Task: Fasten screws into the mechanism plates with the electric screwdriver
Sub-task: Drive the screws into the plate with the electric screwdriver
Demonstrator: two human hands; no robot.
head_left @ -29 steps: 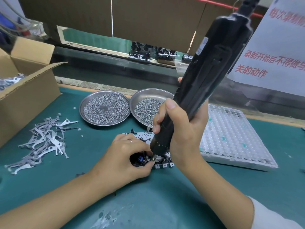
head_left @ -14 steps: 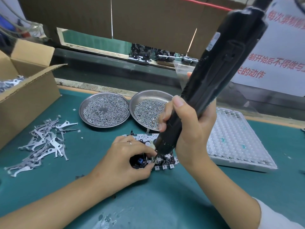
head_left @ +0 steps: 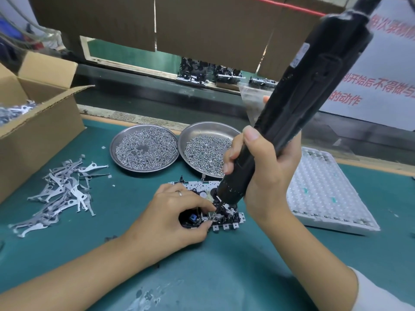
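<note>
The electric screwdriver slants from upper right down to lower left, its tip on the mechanism plate. The right hand grasps its lower barrel. The left hand pinches the plate beside the tip. Beyond the fingers sit 2 screw dishes.

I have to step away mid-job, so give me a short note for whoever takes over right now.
Right hand grips the electric screwdriver, tilted, its tip down on the mechanism plate.
Left hand rests on the plate's left end, fingers pinched beside the bit, seemingly steadying a screw.
Two metal dishes of screws sit behind the plate; loose metal levers lie left, a white tray right.
Done: cannot tell how many screws are in.
Left: drive this screw, then any remaining.
</note>
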